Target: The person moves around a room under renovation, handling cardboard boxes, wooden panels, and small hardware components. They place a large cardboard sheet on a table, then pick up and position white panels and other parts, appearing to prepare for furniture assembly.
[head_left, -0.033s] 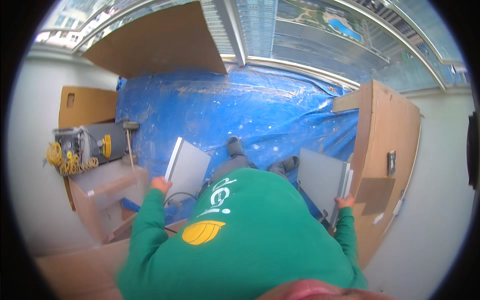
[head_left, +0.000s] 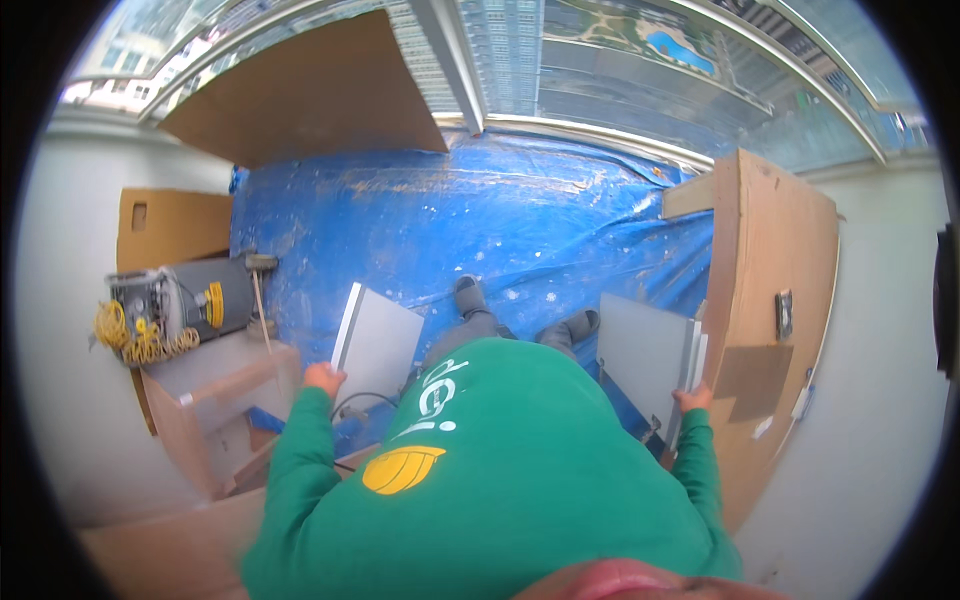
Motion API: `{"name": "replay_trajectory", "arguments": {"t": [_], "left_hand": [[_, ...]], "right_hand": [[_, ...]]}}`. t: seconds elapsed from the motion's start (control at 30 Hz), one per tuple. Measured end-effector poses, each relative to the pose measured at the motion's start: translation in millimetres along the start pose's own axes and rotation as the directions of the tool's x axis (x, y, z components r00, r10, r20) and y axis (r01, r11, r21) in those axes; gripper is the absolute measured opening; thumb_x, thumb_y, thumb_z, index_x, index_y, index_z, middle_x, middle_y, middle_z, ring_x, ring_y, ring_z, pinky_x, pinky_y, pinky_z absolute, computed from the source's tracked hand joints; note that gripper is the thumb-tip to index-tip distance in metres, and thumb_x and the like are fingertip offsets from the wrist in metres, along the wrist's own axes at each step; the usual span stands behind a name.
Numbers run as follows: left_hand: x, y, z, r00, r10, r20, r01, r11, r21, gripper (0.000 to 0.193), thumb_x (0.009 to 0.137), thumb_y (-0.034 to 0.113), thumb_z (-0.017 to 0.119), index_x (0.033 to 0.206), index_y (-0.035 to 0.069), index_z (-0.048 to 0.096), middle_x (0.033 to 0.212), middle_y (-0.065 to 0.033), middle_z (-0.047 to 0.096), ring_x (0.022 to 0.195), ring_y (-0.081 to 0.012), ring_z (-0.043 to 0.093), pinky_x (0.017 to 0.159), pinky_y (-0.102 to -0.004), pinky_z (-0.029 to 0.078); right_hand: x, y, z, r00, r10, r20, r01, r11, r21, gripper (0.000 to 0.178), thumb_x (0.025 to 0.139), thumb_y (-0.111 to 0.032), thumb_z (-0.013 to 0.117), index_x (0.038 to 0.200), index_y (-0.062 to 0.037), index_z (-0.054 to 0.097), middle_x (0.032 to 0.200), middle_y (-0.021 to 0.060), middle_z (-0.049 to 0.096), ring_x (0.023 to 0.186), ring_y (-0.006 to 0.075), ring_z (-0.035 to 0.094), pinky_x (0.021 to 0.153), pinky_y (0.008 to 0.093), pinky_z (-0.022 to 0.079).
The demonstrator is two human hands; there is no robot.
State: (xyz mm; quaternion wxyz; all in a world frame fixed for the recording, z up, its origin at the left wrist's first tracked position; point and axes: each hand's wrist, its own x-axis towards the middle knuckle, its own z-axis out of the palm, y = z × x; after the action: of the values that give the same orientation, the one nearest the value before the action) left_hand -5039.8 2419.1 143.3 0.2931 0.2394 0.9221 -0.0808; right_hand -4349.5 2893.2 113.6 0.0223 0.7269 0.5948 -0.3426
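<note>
In both hands (head_left: pixel 324 379) (head_left: pixel 693 398), white-edged grey panels (head_left: pixel 385 335) (head_left: pixel 642 345).

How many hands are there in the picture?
2. The left hand holds the edge of the left grey panel, and the right hand holds the edge of the right grey panel. Some fingers are hidden, but both hands show.

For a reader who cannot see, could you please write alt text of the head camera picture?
The left hand grips the edge of a grey panel and the right hand grips a second grey panel, on either side of a green sweatshirt. Stained blue sheeting lies ahead, with a brown wooden box at right and windows beyond.
</note>
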Motion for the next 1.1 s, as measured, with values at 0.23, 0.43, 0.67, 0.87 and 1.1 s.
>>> {"name": "replay_trajectory", "arguments": {"t": [0.23,0.43,0.67,0.87,1.1], "left_hand": [[3,23,-19,0.998,0.028,-0.058,-0.025,0.998,0.058,0.049,0.069,0.044,0.074,0.073,-0.003,0.062,0.078,-0.0262,0.065,0.074,-0.042,0.063,0.07,-0.0489,0.048],[23,38,-15,0.994,0.106,-0.03,-0.105,0.994,0.038,0.052,0.07,0.041,0.075,0.068,-0.007,0.055,0.069,-0.025,0.06,0.064,-0.0381,0.057,0.067,-0.0477,0.045],[52,65,-19,0.966,0.225,-0.127,-0.236,0.969,-0.077,0.054,0.071,0.038,0.075,0.059,-0.006,0.045,0.055,-0.0189,0.05,0.051,-0.0288,0.039,0.055,-0.0468,0.037],[66,92,-44,0.971,0.211,-0.112,-0.213,0.977,-0.013,0.054,0.072,0.037,0.074,0.059,-0.005,0.043,0.054,-0.0179,0.045,0.051,-0.0264,0.036,0.054,-0.0453,0.036],[96,90,-56,0.968,0.24,-0.075,-0.228,0.963,0.142,0.055,0.07,0.044,0.074,0.066,-0.007,0.054,0.064,-0.0263,0.057,0.061,-0.04,0.055,0.065,-0.0484,0.045]], "right_hand": [[9,50,18,0.995,-0.044,-0.091,0.045,0.999,0.014,0.06,0.063,-0.01,0.076,0.119,-0.0017,0.057,0.102,0.0218,0.068,0.095,0.0355,0.067,0.087,0.0403,0.052],[-6,12,-9,0.958,-0.16,-0.236,0.143,0.986,-0.086,0.103,0.069,-0.001,0.073,0.152,-0.0278,0.017,0.145,0.0219,0.037,0.124,0.042,0.047,0.104,0.0429,0.043],[-24,22,10,0.921,-0.122,-0.369,-0.016,0.937,-0.349,0.103,0.074,-0.014,0.074,0.151,-0.043,0.012,0.156,0.0145,0.016,0.135,0.0344,0.036,0.108,0.0492,0.034],[-34,1,22,0.879,-0.084,-0.469,-0.132,0.903,-0.408,0.101,0.076,-0.024,0.074,0.152,-0.0436,0.01,0.158,0.0128,0.013,0.135,0.0313,0.031,0.11,0.0542,0.026],[-6,25,26,0.814,0.012,-0.581,-0.234,0.922,-0.309,0.1,0.075,-0.033,0.076,0.151,-0.0424,0.012,0.137,0.0098,0.038,0.127,0.0294,0.039,0.103,0.0506,0.031]]}}
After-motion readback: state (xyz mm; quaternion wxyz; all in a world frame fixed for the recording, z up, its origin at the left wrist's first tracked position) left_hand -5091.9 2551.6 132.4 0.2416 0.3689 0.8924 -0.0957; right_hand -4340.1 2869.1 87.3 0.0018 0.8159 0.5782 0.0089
